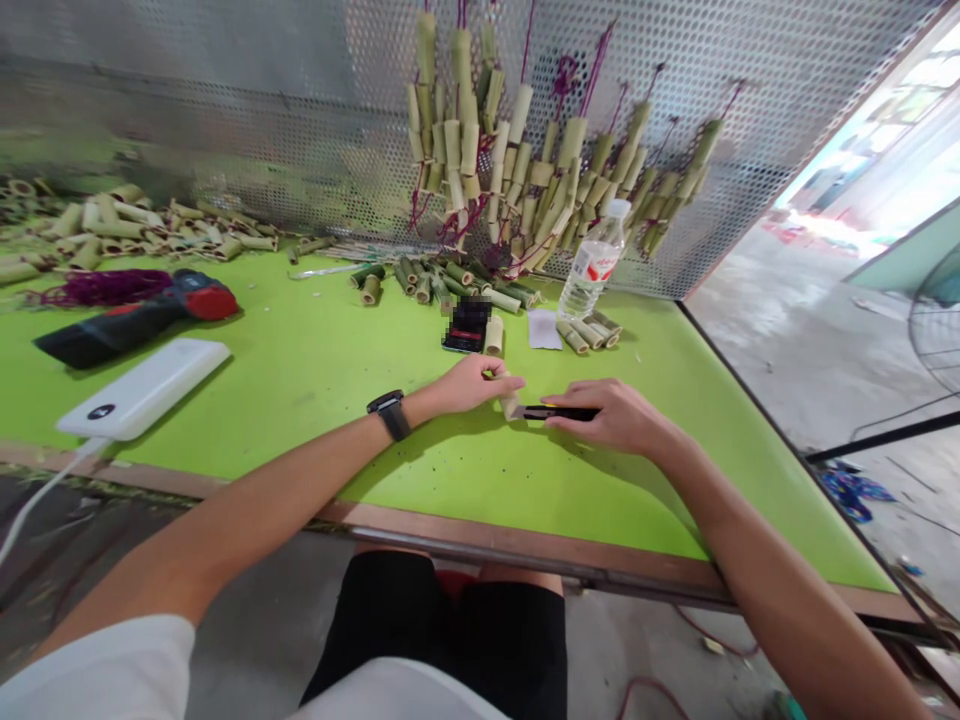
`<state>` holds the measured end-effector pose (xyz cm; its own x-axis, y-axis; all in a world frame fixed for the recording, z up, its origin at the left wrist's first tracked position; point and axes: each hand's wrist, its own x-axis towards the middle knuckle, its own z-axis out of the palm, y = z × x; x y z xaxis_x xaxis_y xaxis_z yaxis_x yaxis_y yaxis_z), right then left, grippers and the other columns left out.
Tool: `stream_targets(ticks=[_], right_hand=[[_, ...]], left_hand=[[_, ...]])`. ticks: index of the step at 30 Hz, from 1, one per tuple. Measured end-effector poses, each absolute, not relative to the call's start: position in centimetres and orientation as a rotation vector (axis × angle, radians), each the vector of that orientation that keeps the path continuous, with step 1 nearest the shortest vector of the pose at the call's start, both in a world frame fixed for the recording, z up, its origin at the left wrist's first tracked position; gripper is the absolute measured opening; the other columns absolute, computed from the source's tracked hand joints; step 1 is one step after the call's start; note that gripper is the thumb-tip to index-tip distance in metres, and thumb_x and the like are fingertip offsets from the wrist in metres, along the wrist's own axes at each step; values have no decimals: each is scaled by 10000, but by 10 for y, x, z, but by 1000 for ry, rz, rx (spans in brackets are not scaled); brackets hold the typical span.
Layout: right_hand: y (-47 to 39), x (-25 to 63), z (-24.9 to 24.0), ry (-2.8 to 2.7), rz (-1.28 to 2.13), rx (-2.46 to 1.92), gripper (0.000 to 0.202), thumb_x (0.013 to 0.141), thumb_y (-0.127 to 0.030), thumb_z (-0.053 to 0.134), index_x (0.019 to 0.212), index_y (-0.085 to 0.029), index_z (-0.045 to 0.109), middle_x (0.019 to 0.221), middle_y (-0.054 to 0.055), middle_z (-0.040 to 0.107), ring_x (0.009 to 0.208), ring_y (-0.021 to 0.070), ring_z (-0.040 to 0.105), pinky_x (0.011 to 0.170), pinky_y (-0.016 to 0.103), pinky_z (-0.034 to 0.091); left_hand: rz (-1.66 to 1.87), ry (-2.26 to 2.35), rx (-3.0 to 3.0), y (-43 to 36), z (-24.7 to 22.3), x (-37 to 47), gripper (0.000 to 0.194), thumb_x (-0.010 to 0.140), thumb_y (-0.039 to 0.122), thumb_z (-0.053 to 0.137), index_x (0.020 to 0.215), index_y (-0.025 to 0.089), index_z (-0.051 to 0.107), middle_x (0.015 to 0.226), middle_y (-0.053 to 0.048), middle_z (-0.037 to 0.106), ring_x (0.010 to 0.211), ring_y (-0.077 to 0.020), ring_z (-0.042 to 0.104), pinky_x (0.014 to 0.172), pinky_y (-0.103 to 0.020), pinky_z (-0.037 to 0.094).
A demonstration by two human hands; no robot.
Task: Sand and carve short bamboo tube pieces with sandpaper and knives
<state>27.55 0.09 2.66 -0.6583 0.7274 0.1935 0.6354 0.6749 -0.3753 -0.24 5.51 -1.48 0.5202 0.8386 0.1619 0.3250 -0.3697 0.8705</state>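
Observation:
My left hand (474, 383), with a black watch at the wrist, pinches a short pale bamboo tube (511, 405) above the green table (450, 470). From the right, my right hand (611, 412) grips a black utility knife (562, 412). The knife's tip meets the lower end of the tube. Beyond my left hand, another pale bamboo piece (494, 336) stands beside a phone (466, 325). A small sheet of paper (544, 329) lies farther to the right.
A water bottle (592, 262) stands behind several cut bamboo tubes (589, 333). To the left are a white power bank (146, 390) on a cable and a black-and-red power tool (135, 315). Bamboo pieces (112, 225) heap at the back; strung bamboo (517, 170) hangs on the perforated metal panel.

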Motion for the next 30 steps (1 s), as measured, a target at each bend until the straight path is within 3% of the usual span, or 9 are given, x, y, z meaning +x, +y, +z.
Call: stream_targets(ticks=[6,14,22,30], right_hand=[[6,276,16,-2424,276,-1196,436,1048,-562,666,1270,-251,876,982,101,857,734,212,732,660,305,480],[2,268,9,-2512,442,-1114,402,1038,-546,687,1246,-264,883,937,79,840,683,169,698,640,279,445],[3,264,4,-2433,322,-1168,454,1060,-585,643,1303,-270,862,957,85,841,713,190,706,654,291,449],[-2,269,19,-2550,297,-1120,384,1047,-540,666,1229,-288,891,937,81,834,666,168,679,621,292,415]], left_hand=[[801,980,1957,57,-15,-4,592,913,688,700,637,217,473,636,40,411,610,-127,372,598,-286,263],[801,997,1986,57,-18,-5,633,933,685,661,596,231,374,618,44,322,588,-125,297,591,-311,206],[798,1018,1989,57,-19,-5,648,946,693,650,588,235,366,594,48,300,566,-122,275,576,-315,190],[801,1080,1996,55,-16,-1,669,932,701,664,556,231,373,574,42,307,553,-121,270,565,-324,168]])
